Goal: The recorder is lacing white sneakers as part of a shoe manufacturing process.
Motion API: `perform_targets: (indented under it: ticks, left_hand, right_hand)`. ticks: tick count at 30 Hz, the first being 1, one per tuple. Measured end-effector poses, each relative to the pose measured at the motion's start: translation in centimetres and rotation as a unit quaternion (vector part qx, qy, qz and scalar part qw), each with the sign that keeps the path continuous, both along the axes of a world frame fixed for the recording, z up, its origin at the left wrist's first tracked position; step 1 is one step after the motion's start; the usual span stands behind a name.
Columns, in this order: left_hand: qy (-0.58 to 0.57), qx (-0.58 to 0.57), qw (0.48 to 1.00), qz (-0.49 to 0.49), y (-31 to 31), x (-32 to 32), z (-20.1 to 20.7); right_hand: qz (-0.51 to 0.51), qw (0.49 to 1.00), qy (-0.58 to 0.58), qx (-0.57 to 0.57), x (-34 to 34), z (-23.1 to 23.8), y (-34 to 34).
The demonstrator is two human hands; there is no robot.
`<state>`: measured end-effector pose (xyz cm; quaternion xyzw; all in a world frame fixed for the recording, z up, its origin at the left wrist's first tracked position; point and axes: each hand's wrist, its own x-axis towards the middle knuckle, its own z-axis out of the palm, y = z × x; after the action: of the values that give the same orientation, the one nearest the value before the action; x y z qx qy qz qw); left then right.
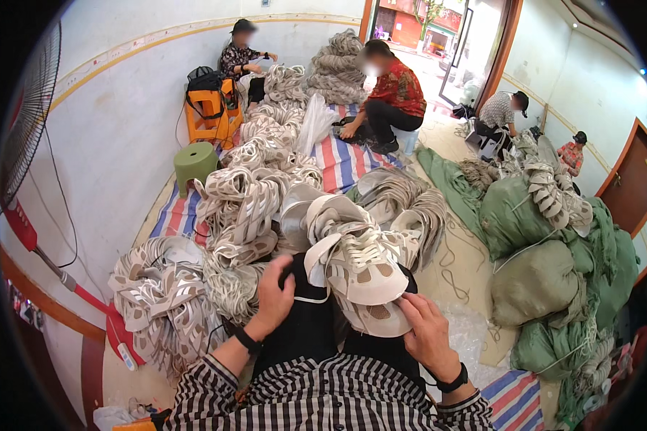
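Observation:
A stack of beige and white shoe uppers rests across my lap, the top one laced with white laces and its toe turned toward me. My right hand grips the toe edge of the lower upper, with its thumb partly hidden. Left of the stack, my left hand is held beside my black-clad knee, thumb and fingers apart, with nothing visible in it. A black band circles each wrist.
Heaps of bundled shoe uppers lie at left and ahead on a striped tarp. Green sacks fill the right side. A green stool and a red-handled fan stand left. Several people sit working farther off.

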<state>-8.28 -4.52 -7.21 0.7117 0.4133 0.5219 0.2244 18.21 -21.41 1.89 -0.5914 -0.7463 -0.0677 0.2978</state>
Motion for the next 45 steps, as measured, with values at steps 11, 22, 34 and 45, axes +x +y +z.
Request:
perform_targets:
  ticks: [11,22,34,45]
  left_hand:
    - [0.147,0.231,0.949,-0.159,-2.8,6.0,7.6]
    - [0.194,0.292,0.911,-0.217,-4.0,9.5,9.0]
    - [0.043,0.115,0.992,0.023,3.9,1.2,7.0]
    - [0.099,0.137,0.983,0.069,6.5,0.4,6.8]
  right_hand:
    - [0.016,1.000,-0.015,0.020,0.7,-2.2,1.7]
    - [0.027,0.997,-0.052,0.044,3.0,-1.2,4.6]
    - [-0.010,0.983,0.163,0.078,5.8,-6.4,-0.4]
    - [-0.014,0.989,0.129,0.076,7.5,-5.5,0.8]
